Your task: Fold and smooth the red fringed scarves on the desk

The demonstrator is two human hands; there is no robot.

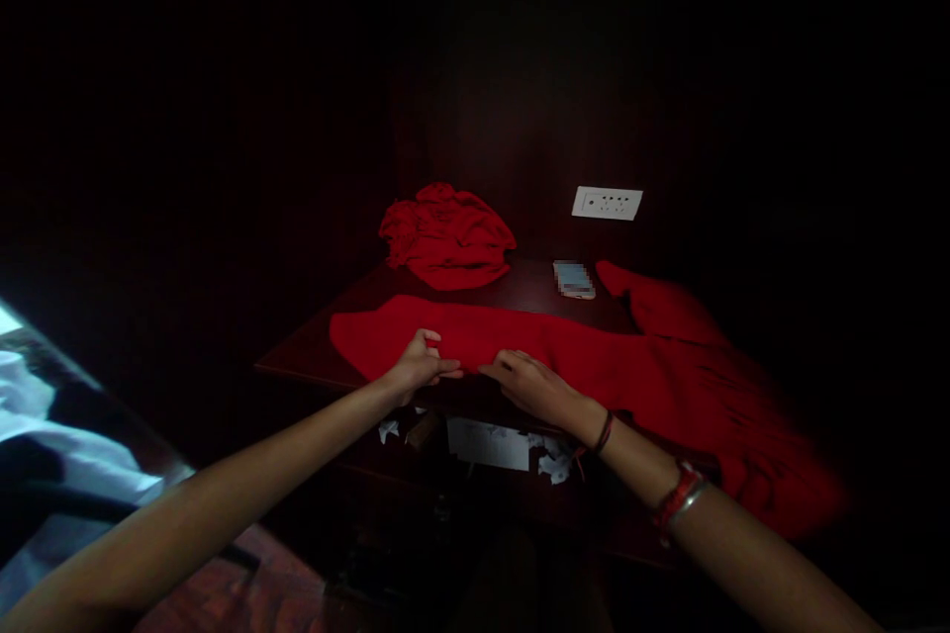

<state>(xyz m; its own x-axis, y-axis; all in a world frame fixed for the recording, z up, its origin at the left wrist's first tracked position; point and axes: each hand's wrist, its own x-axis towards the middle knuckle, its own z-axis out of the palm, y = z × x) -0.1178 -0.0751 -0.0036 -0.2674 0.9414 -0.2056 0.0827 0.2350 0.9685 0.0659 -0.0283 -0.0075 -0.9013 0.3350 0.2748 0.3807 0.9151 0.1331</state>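
A long red cloth [594, 361] lies spread across a dark wooden table [297, 356], its right end hanging off the edge. My left hand [420, 366] pinches the cloth's near edge with fingers pressed together. My right hand [530, 384] rests on the same edge just to the right, fingers curled down on the fabric. The two hands almost touch. A thread band and bangles circle my right wrist.
A crumpled red cloth [445, 235] sits at the table's back. A phone [574, 279] lies beside it, under a white wall socket [607, 203]. Paper scraps [490, 443] lie on a shelf below the tabletop. A pale bed edge [45, 415] shows at left. The room is very dark.
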